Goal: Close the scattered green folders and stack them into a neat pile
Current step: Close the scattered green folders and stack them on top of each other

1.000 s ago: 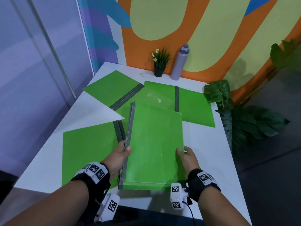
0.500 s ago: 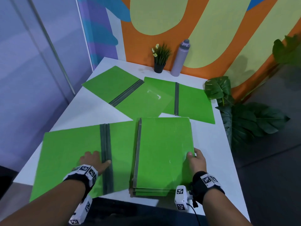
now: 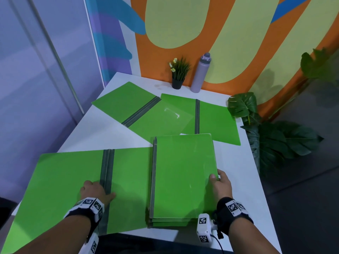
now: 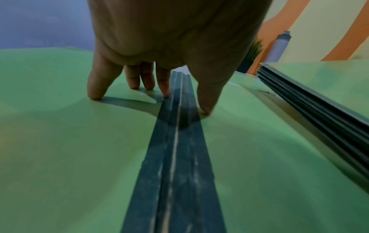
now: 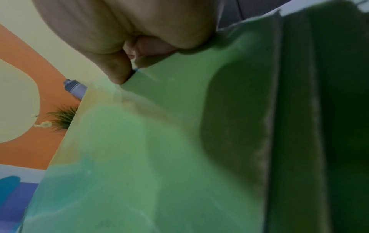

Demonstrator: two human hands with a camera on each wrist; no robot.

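A pile of closed green folders (image 3: 183, 176) lies at the near right of the white table (image 3: 117, 136), grey spines to the left. My right hand (image 3: 217, 181) grips the pile's right edge, thumb (image 5: 117, 74) on the top cover and fingers curled underneath. To its left an open green folder (image 3: 60, 182) lies flat, and its right flap runs under the pile. My left hand (image 3: 96, 189) rests on it astride the grey spine (image 3: 107, 169), its straight fingertips (image 4: 95, 93) pressing down. Two more open folders (image 3: 128, 105) (image 3: 216, 121) overlap at the back.
A small potted plant (image 3: 178, 74) and a lilac bottle (image 3: 200, 72) stand at the table's far edge against the painted wall. Large leafy plants (image 3: 278, 143) crowd the right side of the table. The open folder overhangs the near left edge.
The pile, held up in both hands a second ago, now lies on the table to the right. My left hand let go of it and moved onto the open folder's spine.
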